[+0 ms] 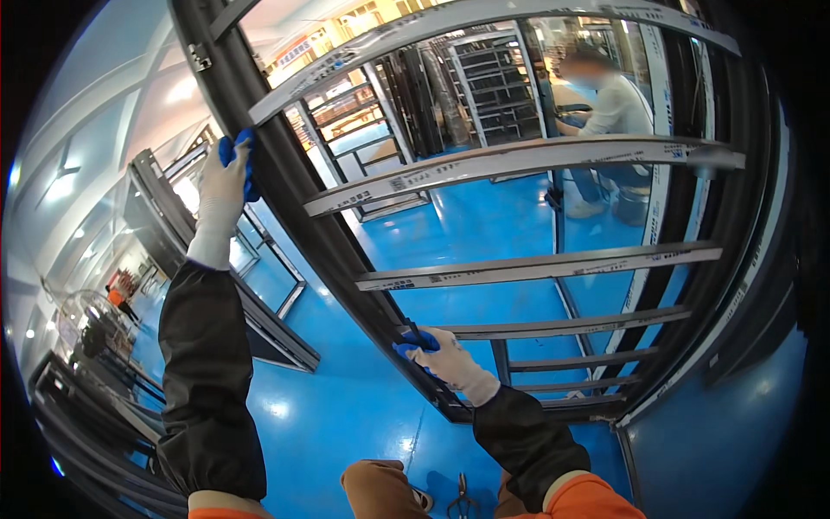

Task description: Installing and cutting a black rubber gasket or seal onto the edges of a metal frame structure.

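Observation:
A tall dark metal frame (290, 186) with several pale, film-covered crossbars (519, 164) stands tilted in front of me. My left hand (226, 177), in a white glove with blue fingers, is closed round the upper part of its left upright. Lower down, close to the same upright, my right hand (445, 356) is gloved alike. Its fingers are closed round a slim black object (415, 332), whose kind I cannot make out. Below, on the blue floor near my knees, lie dark-handled pliers (462, 497).
Beyond the bars, a person in a light top (609, 104) sits on the right. More dark frames (164, 203) stand at left, and stacked profiles (86, 432) fill the lower left. Racks of profiles (493, 82) stand at the back. A distant person in orange (117, 297) is far left.

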A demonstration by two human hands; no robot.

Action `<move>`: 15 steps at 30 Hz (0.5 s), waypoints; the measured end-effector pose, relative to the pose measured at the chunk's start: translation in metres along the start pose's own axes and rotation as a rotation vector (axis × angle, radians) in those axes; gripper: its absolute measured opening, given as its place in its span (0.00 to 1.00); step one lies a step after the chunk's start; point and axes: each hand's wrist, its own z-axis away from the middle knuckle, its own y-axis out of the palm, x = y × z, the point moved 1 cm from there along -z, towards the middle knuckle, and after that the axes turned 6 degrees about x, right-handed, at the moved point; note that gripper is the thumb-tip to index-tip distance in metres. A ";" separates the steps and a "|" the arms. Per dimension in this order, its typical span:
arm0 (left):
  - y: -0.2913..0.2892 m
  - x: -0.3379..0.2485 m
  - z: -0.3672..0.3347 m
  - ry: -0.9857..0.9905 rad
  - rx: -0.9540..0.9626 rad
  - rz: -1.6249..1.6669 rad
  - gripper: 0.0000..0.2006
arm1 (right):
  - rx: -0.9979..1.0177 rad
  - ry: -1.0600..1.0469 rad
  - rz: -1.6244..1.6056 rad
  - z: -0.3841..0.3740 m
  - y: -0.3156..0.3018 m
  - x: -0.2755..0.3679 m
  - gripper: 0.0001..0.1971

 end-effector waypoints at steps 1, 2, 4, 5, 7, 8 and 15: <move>0.003 -0.001 -0.002 0.037 -0.030 -0.125 0.16 | -0.024 0.012 -0.006 -0.001 -0.001 -0.002 0.21; 0.007 -0.004 0.000 0.064 -0.020 -0.060 0.18 | -0.034 0.012 0.044 -0.004 -0.001 -0.005 0.20; 0.003 0.002 -0.002 0.054 0.085 0.033 0.20 | -0.063 0.021 0.084 -0.005 0.006 -0.003 0.20; 0.002 0.004 -0.002 0.010 0.052 -0.008 0.20 | -0.068 0.027 0.083 -0.007 0.011 0.001 0.20; 0.001 0.012 0.004 0.042 0.090 -0.014 0.20 | -0.029 0.037 0.028 -0.009 0.014 0.009 0.19; 0.006 0.015 0.009 0.156 0.007 -0.096 0.20 | -0.039 0.042 0.023 -0.014 0.019 -0.002 0.19; 0.032 0.025 0.074 0.013 -0.097 -0.322 0.21 | -0.179 -0.194 -0.024 -0.028 0.041 -0.004 0.12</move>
